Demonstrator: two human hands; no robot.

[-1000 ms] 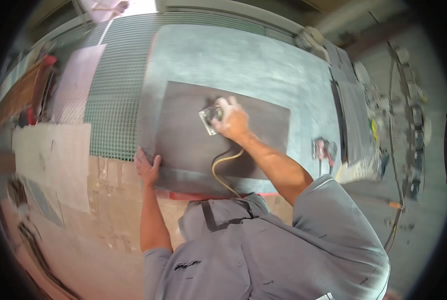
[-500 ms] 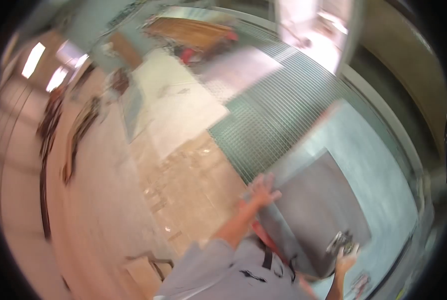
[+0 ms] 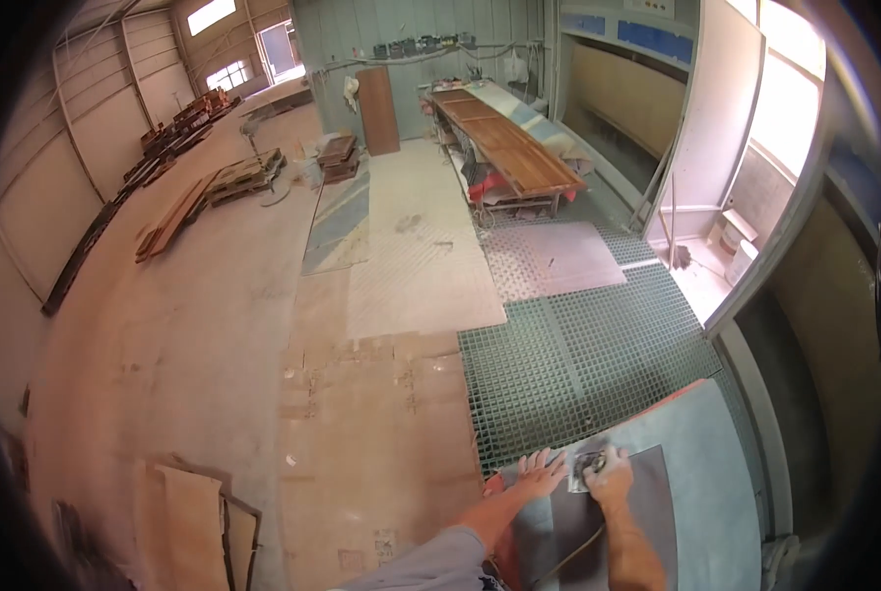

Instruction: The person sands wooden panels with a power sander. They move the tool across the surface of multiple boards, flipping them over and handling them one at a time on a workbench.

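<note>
While steadying with the left hand (image 3: pixel 541 475), leave the fingers open, spread and flat, apparently resting along the left edge of the pale blue-green tabletop (image 3: pixel 713 433), just beside the square-based hand tool (image 3: pixel 586 469). No telling from this view whether touching the tool or just short of it; best to draw the fingertips a little clear of the base and press only outside its path. Let the thin yellowish line (image 3: pixel 570 559), perhaps a hose or cable, trail slack behind, out of the stroke. Next rightward, look to the tool itself, near the left end of the dark grey sheet (image 3: pixel 651 485) on the tabletop. Keep the base level there, with pressure light and even, to avoid tipping over the edge and biting into the corner. With the right hand (image 3: pixel 613 475), curled over the tool from above and gripping, guide rather than bear down. Farther right, across the uncovered part of the sheet, go in slow, overlapping passes at one steady pace, without lingering on any spot.
</note>
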